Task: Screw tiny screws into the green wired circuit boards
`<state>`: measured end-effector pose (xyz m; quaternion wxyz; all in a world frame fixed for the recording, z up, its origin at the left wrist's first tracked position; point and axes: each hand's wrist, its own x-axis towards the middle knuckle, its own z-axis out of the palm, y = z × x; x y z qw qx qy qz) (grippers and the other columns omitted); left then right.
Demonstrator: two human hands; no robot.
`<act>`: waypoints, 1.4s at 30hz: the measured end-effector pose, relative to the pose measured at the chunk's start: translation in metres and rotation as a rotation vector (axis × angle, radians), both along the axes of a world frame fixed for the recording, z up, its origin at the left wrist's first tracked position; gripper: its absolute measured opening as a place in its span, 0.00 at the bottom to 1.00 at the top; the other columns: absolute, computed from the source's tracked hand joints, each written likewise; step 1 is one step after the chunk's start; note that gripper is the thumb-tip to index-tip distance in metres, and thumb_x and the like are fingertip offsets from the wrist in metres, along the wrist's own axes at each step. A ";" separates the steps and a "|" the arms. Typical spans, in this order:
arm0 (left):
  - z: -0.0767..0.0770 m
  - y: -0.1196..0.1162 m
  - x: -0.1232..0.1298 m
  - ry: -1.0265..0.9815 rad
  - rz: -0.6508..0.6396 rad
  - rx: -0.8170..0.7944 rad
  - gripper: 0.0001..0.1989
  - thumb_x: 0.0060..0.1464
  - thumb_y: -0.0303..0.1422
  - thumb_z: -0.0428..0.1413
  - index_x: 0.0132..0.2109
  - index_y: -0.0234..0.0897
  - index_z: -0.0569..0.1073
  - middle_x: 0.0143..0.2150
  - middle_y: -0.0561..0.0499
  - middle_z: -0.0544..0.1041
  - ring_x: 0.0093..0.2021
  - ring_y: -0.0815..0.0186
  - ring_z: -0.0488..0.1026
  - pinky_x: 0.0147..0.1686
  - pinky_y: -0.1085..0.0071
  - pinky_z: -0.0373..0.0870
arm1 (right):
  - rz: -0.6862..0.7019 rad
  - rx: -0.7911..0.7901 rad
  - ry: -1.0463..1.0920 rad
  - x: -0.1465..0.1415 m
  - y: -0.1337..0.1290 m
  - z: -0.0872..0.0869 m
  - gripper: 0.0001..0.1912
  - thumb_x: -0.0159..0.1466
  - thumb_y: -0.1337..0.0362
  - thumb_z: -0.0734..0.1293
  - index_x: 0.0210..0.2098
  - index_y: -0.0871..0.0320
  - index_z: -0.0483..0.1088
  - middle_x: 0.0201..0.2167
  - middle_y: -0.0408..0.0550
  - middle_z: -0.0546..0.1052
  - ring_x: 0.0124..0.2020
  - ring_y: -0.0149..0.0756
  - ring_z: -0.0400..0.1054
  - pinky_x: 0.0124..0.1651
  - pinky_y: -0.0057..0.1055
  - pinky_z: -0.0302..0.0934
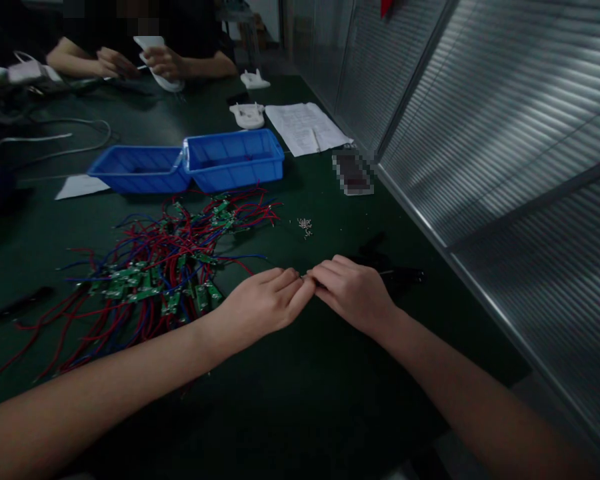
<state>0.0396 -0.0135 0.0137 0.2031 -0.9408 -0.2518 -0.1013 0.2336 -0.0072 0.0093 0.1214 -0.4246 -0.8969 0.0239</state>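
Near the middle of the dark green table, my left hand and my right hand meet at the fingertips. Both are closed, fingers pinched together around something small and dark that the fingers mostly hide. To the left of my left hand lies a tangled heap of small green circuit boards with red and blue wires. Just beyond the fingertips is a little pile of tiny metal screws. Beside my right hand rests a dark tool, partly covered by the hand.
Two blue bins stand behind the wires. Printed paper, a phone and white plastic parts lie farther back. Across the table a person's hands hold a white part. A glass partition with blinds borders the right side.
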 end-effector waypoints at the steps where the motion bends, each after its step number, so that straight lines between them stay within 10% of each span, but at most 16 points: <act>1: -0.001 -0.002 0.001 0.022 -0.016 0.025 0.09 0.58 0.23 0.46 0.44 0.30 0.67 0.38 0.45 0.75 0.38 0.64 0.72 0.38 0.69 0.69 | -0.003 -0.011 0.007 0.000 0.000 0.000 0.07 0.65 0.63 0.59 0.38 0.56 0.67 0.34 0.42 0.73 0.39 0.33 0.62 0.34 0.29 0.52; 7: -0.010 -0.010 0.001 0.123 -0.074 0.153 0.13 0.57 0.22 0.47 0.49 0.28 0.66 0.43 0.39 0.75 0.47 0.59 0.71 0.46 0.66 0.66 | -0.004 -0.060 0.067 0.001 0.001 -0.005 0.07 0.65 0.62 0.60 0.38 0.55 0.69 0.36 0.42 0.74 0.40 0.32 0.63 0.37 0.28 0.54; 15: -0.003 0.011 -0.015 -0.194 0.176 -0.422 0.15 0.60 0.38 0.49 0.50 0.34 0.64 0.43 0.45 0.71 0.43 0.60 0.68 0.42 0.64 0.67 | -0.016 -0.015 0.045 -0.001 0.000 -0.001 0.09 0.65 0.61 0.59 0.38 0.55 0.70 0.37 0.41 0.74 0.41 0.33 0.61 0.37 0.29 0.56; 22: -0.008 0.013 -0.014 -0.269 0.231 -0.583 0.09 0.60 0.34 0.49 0.45 0.37 0.68 0.40 0.47 0.69 0.41 0.62 0.66 0.41 0.65 0.65 | -0.044 0.001 0.136 -0.005 -0.003 0.000 0.11 0.62 0.64 0.60 0.43 0.57 0.69 0.38 0.46 0.74 0.45 0.39 0.59 0.41 0.33 0.57; 27: -0.009 0.016 -0.015 -0.338 0.218 -0.624 0.08 0.59 0.33 0.50 0.44 0.37 0.69 0.40 0.48 0.69 0.40 0.63 0.66 0.41 0.65 0.65 | -0.005 -0.106 0.609 -0.008 0.000 0.018 0.15 0.65 0.67 0.55 0.51 0.59 0.62 0.44 0.49 0.71 0.47 0.35 0.60 0.51 0.36 0.56; 34: -0.012 0.019 -0.017 -0.337 0.231 -0.620 0.09 0.59 0.36 0.51 0.45 0.38 0.68 0.40 0.49 0.69 0.40 0.63 0.66 0.40 0.66 0.65 | 0.151 -0.904 1.525 -0.035 0.026 0.051 0.20 0.65 0.54 0.53 0.20 0.56 0.51 0.16 0.35 0.48 0.17 0.24 0.43 0.21 0.25 0.43; 42: -0.016 0.018 -0.017 -0.292 0.228 -0.519 0.09 0.59 0.37 0.49 0.42 0.36 0.68 0.38 0.48 0.68 0.37 0.63 0.65 0.37 0.66 0.63 | 0.204 -1.022 1.861 -0.054 0.039 0.027 0.20 0.59 0.58 0.54 0.15 0.56 0.43 0.12 0.34 0.41 0.14 0.23 0.35 0.19 0.26 0.35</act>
